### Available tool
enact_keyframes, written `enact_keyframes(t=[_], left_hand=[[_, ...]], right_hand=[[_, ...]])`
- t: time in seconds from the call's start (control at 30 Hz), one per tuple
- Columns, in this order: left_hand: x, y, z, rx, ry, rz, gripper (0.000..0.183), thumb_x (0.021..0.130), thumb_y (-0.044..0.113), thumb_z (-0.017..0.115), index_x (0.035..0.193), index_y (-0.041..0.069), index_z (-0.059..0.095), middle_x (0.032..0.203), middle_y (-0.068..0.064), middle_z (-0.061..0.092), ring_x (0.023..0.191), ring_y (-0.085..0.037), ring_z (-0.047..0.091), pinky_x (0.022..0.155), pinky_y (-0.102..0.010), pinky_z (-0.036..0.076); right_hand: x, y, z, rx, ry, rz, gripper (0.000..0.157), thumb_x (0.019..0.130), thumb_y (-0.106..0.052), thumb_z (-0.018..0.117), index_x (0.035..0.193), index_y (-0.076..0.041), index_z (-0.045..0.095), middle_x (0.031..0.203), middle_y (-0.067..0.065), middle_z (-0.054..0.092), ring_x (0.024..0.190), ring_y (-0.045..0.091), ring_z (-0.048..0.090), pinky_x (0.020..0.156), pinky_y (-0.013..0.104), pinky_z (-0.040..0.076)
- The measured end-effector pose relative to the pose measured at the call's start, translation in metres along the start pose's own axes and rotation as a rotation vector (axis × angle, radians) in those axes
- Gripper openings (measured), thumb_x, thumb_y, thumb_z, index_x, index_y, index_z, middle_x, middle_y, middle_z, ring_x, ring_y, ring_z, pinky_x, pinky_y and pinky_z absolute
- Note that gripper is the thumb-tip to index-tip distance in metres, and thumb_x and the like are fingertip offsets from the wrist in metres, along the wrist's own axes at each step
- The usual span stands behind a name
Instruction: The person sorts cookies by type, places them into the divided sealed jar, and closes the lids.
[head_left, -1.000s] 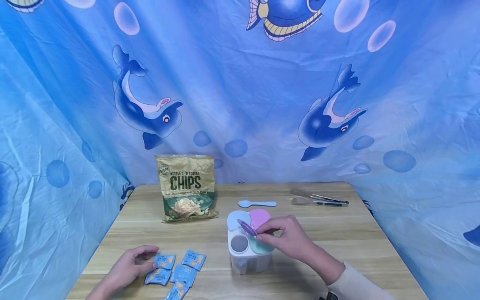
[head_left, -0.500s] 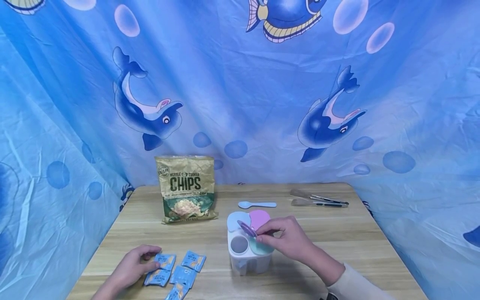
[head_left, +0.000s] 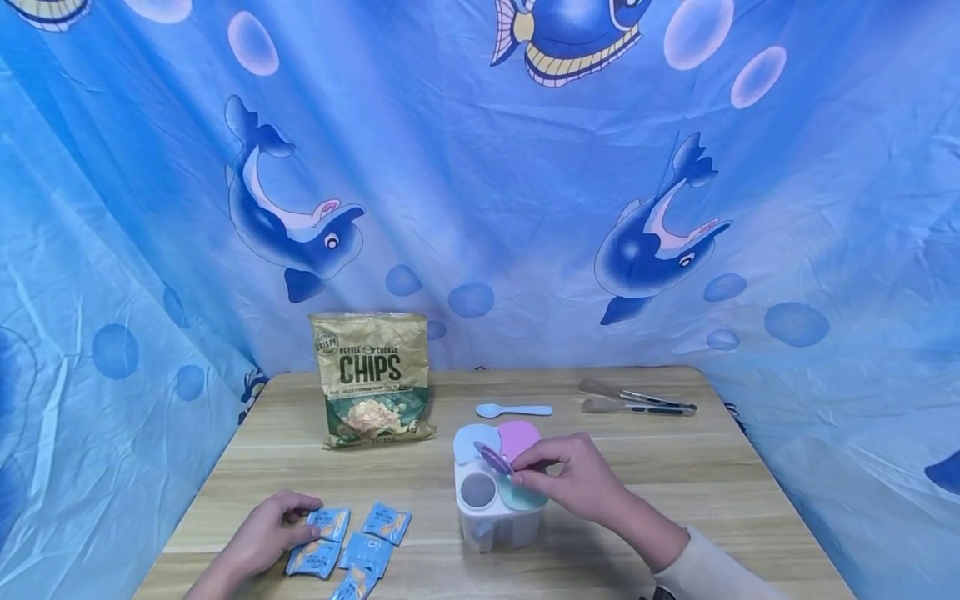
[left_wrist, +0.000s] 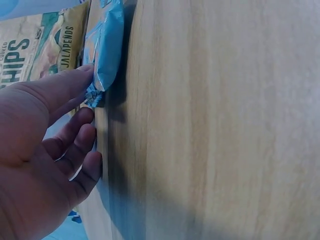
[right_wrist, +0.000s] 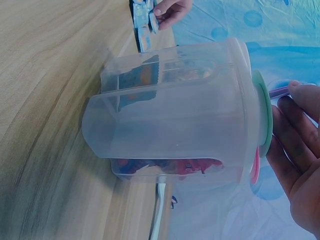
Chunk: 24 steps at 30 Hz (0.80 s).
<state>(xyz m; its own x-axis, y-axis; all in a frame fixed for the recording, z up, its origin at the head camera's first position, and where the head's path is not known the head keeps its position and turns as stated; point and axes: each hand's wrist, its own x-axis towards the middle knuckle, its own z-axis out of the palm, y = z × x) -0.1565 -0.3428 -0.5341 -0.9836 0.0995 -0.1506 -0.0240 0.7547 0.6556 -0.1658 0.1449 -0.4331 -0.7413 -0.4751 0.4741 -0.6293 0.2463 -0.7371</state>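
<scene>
Plainly, the right hand [head_left: 572, 475], slanting in from four o'clock, is pinching a tilted purple lid [head_left: 492, 458] over the tub [head_left: 517, 527]. Toward eight, the left hand [head_left: 268, 532] is touching a blue packet [head_left: 331, 523]; whether gripping, I can't tell.

Head view: bottom edge crops the lowest blue packet [head_left: 356, 583], right hand [head_left: 573, 479] covers part of the mint lid [head_left: 522, 498], uncovered compartment [head_left: 478, 490] too small to make out inside. Left wrist: chips bag [left_wrist: 42, 45] and left hand [left_wrist: 42, 145] run off the left edge, the packet by the thumb [left_wrist: 107, 47] off the top. Right wrist: right hand clipped at the right edge, purple lid [right_wrist: 279, 92] mostly hidden, contents [right_wrist: 139, 80] blurred by the cloudy container wall [right_wrist: 180, 120].
</scene>
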Motion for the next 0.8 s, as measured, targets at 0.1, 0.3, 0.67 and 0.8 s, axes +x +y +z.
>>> enact_keyframes(t=[0.1,0.3,0.67,0.8], left_hand=[[0.001,0.0,-0.001,-0.006,-0.023,-0.006,0.044,0.084,0.023,0.084,0.123,0.005,0.072,0.106,-0.003,0.066,0.09,-0.015,0.057,0.073,-0.026,0.048],[0.002,0.002,-0.002,-0.007,-0.031,-0.015,0.042,0.085,0.022,0.084,0.121,0.005,0.072,0.099,-0.004,0.06,0.082,-0.017,0.049,0.068,-0.027,0.041],[0.0,0.011,-0.006,-0.032,0.072,-0.078,0.027,0.088,0.012,0.079,0.113,0.006,0.071,0.099,-0.001,0.069,0.09,-0.014,0.065,0.075,-0.029,0.054],[-0.005,0.013,-0.009,-0.062,0.102,-0.03,0.032,0.088,0.015,0.08,0.117,0.005,0.07,0.101,-0.003,0.069,0.091,-0.014,0.066,0.075,-0.025,0.055]], right_hand=[[0.0,0.0,0.0,0.003,-0.002,0.001,0.007,0.088,-0.016,0.082,0.095,-0.017,0.082,0.087,0.001,0.079,0.08,0.005,0.073,0.069,0.03,0.061],[0.0,0.0,0.001,0.001,-0.001,0.001,0.007,0.088,-0.016,0.082,0.094,-0.017,0.082,0.086,0.001,0.079,0.079,0.004,0.072,0.069,0.029,0.061],[-0.001,0.0,0.001,-0.006,-0.004,0.022,0.007,0.087,-0.018,0.083,0.094,-0.018,0.082,0.086,-0.002,0.079,0.079,0.004,0.072,0.07,0.029,0.061],[-0.001,0.0,0.001,-0.01,-0.002,0.02,0.007,0.087,-0.017,0.083,0.094,-0.017,0.082,0.086,-0.003,0.079,0.079,0.004,0.072,0.071,0.029,0.061]])
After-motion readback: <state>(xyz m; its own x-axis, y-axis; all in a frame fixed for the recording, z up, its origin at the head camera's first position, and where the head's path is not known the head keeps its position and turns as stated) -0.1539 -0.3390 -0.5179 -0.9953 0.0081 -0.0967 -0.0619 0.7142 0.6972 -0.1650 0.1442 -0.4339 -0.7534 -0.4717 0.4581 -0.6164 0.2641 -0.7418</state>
